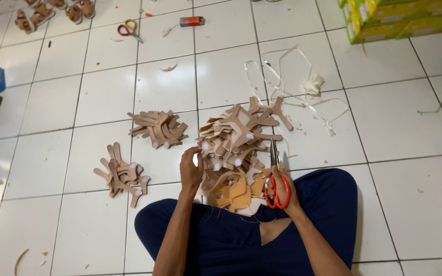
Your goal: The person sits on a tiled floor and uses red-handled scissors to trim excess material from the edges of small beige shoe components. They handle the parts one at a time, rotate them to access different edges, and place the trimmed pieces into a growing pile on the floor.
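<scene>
White floor tiles (103, 92) spread out under us as we sit cross-legged in dark blue trousers (323, 204). Our left hand (191, 168) is curled nearly closed, its fingertips pinching a tan strap piece (204, 147) at the edge of the big heap of strap pieces (236, 138) right in front of our knees. Our right hand (281, 188) is closed through the red handles of a pair of scissors (275, 176), blades together and pointing up beside the heap. Further left lie two smaller piles (159, 128) (121, 174). Beyond the heap we see loose white ribbon (303, 84), a second pair of scissors (128, 29) and yellow-green boxes (400, 18).
</scene>
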